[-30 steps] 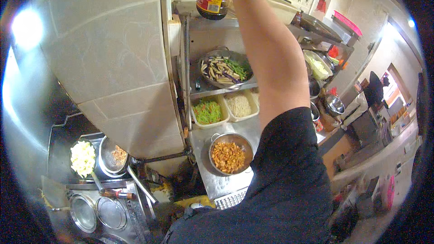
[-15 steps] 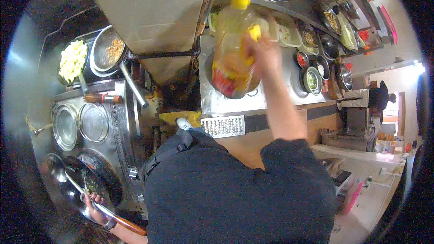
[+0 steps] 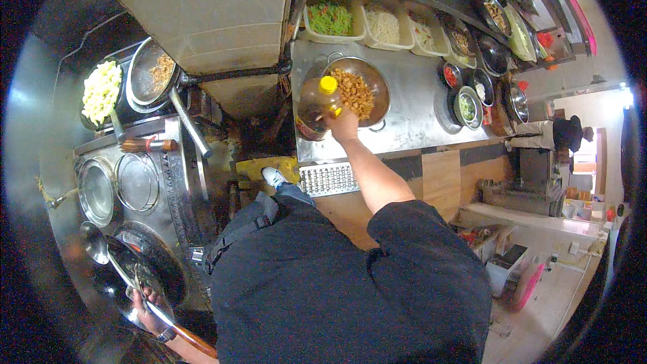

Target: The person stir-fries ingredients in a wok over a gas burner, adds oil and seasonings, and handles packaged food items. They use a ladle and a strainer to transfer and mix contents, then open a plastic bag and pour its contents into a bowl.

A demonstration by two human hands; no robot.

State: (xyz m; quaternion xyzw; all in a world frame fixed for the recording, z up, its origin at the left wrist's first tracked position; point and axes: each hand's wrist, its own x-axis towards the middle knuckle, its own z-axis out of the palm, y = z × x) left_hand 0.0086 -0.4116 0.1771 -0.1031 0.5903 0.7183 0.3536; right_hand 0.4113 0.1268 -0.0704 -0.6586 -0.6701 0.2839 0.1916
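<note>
My right hand (image 3: 342, 123) is closed around the handle of a big clear plastic bottle (image 3: 311, 109) with a yellow cap and a reddish label. The bottle is at the left end of the steel counter. Right beside it, a round metal bowl (image 3: 379, 81) holds browned chunks of food (image 3: 352, 94), and the bottle covers part of its left side. At the lower left, my left hand (image 3: 147, 311) grips the handle of a long ladle (image 3: 121, 268) with a wooden end. The ladle's bowl lies to the upper left, beside a dark wok (image 3: 176, 271).
Tubs of shredded vegetables (image 3: 335, 35) line the counter's back. Small bowls (image 3: 468, 109) stand to its right. On the left, the stove (image 3: 172, 175) carries round pots, a brush (image 3: 149, 145), a strainer pan (image 3: 140, 74) and pale cut food (image 3: 102, 92). Another person (image 3: 563, 138) stands far right.
My right hand has moved left and down with the bottle, which was raised in front of the tubs and bowl. Both now show more fully. My left hand and ladle have hardly moved.
</note>
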